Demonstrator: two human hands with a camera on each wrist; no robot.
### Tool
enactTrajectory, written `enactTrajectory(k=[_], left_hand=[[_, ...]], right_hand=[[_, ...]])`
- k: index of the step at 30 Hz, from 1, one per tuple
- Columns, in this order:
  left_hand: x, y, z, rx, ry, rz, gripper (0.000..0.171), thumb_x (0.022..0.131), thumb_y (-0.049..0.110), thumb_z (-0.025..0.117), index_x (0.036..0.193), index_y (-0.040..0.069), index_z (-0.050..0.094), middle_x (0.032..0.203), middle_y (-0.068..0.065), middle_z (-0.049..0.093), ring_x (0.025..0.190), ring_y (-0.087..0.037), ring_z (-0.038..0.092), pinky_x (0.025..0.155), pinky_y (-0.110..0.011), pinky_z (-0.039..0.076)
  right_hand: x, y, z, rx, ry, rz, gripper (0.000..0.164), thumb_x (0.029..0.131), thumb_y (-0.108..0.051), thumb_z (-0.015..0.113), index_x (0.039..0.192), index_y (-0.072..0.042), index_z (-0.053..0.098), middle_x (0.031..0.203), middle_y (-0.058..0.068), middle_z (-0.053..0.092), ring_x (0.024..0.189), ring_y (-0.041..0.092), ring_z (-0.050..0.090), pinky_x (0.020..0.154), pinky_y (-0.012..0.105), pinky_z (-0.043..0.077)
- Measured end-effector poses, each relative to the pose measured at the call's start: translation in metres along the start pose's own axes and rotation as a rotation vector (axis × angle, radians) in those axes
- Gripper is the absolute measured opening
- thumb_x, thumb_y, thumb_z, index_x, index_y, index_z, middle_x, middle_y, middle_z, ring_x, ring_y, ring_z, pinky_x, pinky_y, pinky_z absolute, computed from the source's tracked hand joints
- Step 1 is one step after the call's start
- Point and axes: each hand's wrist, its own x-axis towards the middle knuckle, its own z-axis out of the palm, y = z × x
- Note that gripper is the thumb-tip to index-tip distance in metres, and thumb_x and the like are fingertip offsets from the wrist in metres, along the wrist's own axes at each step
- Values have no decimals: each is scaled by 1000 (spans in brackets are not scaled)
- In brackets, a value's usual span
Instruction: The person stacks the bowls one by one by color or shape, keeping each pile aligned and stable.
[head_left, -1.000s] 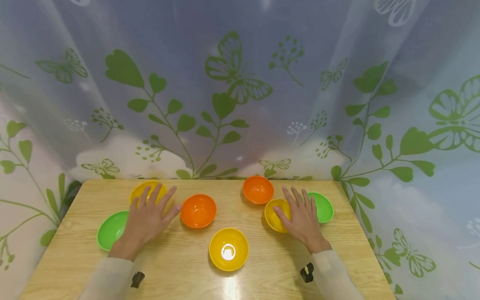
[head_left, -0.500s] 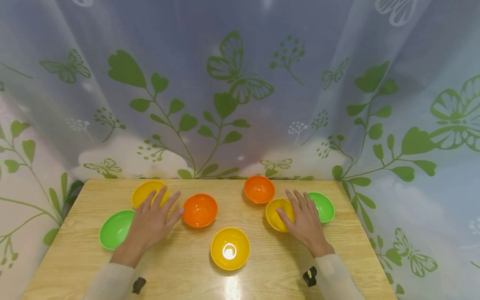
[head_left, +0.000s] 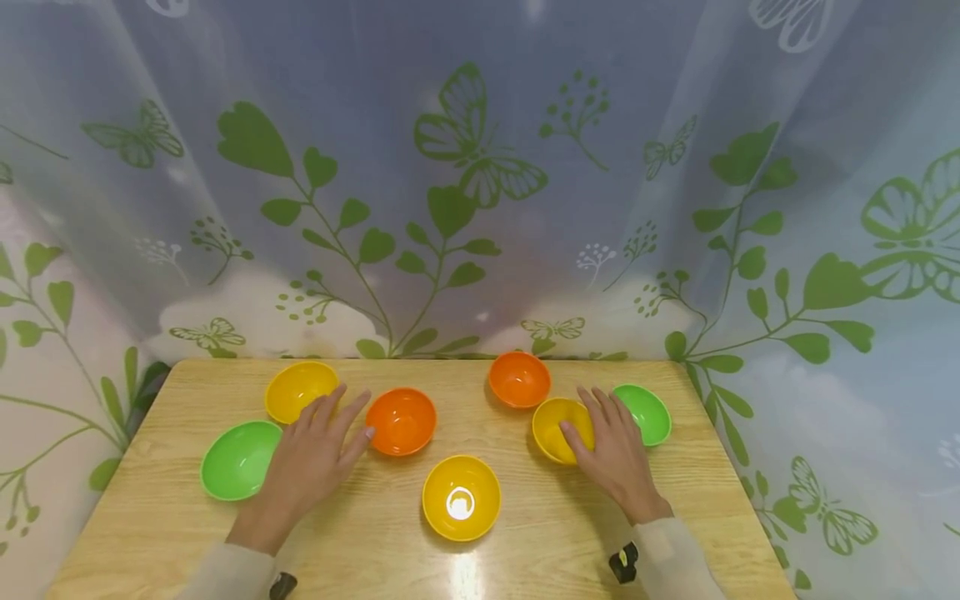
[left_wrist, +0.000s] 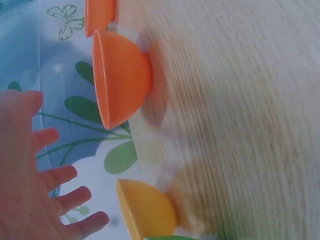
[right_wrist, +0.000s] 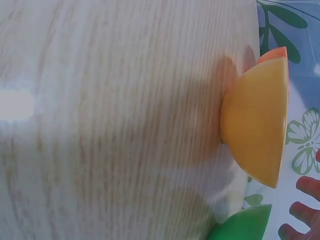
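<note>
My left hand (head_left: 311,462) hovers with spread fingers over the table's left side, holding nothing. Around it stand a green bowl (head_left: 236,462), a yellow bowl (head_left: 298,392) and an orange bowl (head_left: 401,422); in the left wrist view a gap shows between the fingers and the orange bowl (left_wrist: 122,80). Above the right side, my right hand (head_left: 615,458) is held with loose fingers, partly covering a yellow bowl (head_left: 553,433) and a green bowl (head_left: 648,415). In the right wrist view its fingertips (right_wrist: 302,212) are apart from the yellow bowl (right_wrist: 257,120).
Another orange bowl (head_left: 519,379) stands upright at the back, close to the right yellow bowl. A further yellow bowl (head_left: 461,498) is at the front middle of the wooden table (head_left: 375,533). A patterned curtain (head_left: 480,275) hangs along the table's back edge.
My left hand has drawn slightly back and to the right, uncovering more of the left green and yellow bowls. The right hand has shifted a little toward me. The bowls keep their places.
</note>
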Motion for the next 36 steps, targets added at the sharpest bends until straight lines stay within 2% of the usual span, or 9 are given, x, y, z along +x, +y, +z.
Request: enactTrajectory(k=[8, 15, 19, 23, 29, 36], left_hand=[[-5, 5, 4, 3, 31, 15, 58, 115, 49, 51, 166, 22, 46, 172, -23, 40, 143, -53, 52, 110, -77, 48], [-10, 9, 9, -12, 45, 25, 57, 113, 46, 56, 163, 20, 50, 167, -22, 46, 144, -52, 52, 108, -75, 51], [-12, 11, 12, -15, 52, 19, 56, 113, 46, 57, 162, 19, 52, 163, -21, 50, 144, -49, 53, 108, -74, 51], [-14, 14, 16, -19, 41, -2, 57, 113, 47, 57, 162, 19, 52, 158, -19, 54, 136, -43, 59, 103, -71, 55], [-18, 18, 21, -30, 22, -24, 59, 111, 49, 59, 163, 20, 52, 153, -20, 58, 129, -40, 63, 102, -67, 57], [-22, 26, 22, -54, 71, -11, 54, 111, 45, 63, 158, 20, 58, 141, -18, 65, 115, -36, 68, 89, -57, 63]], right_hand=[[-6, 2, 4, 20, 43, 27, 64, 108, -44, 63, 159, -8, 54, 161, 24, 54, 144, 51, 51, 110, 74, 47], [-11, 4, 6, 31, 35, 67, 62, 108, -46, 63, 157, -8, 56, 160, 24, 56, 142, 50, 53, 105, 70, 49], [-13, 5, 6, 30, 75, 56, 59, 107, -42, 65, 154, -7, 59, 157, 23, 59, 140, 50, 54, 105, 70, 47], [-16, 5, 5, 37, 128, 39, 55, 105, -38, 67, 149, -6, 63, 151, 22, 64, 136, 49, 56, 108, 69, 44], [-23, 1, 5, 51, 154, 42, 51, 105, -37, 68, 146, -6, 64, 146, 21, 67, 128, 46, 58, 102, 63, 45], [-30, 0, 11, 83, 172, 76, 50, 103, -32, 70, 143, -4, 65, 144, 23, 68, 123, 46, 60, 100, 61, 46]])
